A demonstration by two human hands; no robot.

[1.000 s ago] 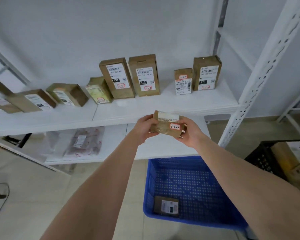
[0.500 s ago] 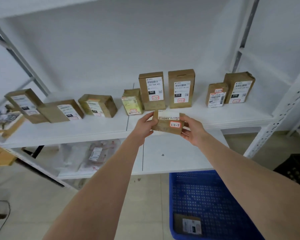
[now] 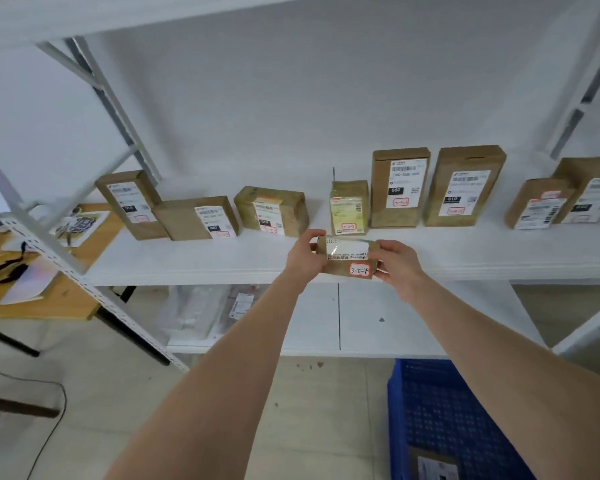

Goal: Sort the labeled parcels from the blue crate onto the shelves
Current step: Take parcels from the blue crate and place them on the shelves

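Your left hand [image 3: 303, 256] and right hand [image 3: 397, 263] grip the parcel [image 3: 340, 268]; misread its handwritten label [image 3: 359, 270] and you'll pick the wrong shelf [image 3: 499, 251].

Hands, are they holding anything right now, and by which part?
Yes, one small parcel, held by its two short ends: the left hand grips the left end and the right hand the right end.
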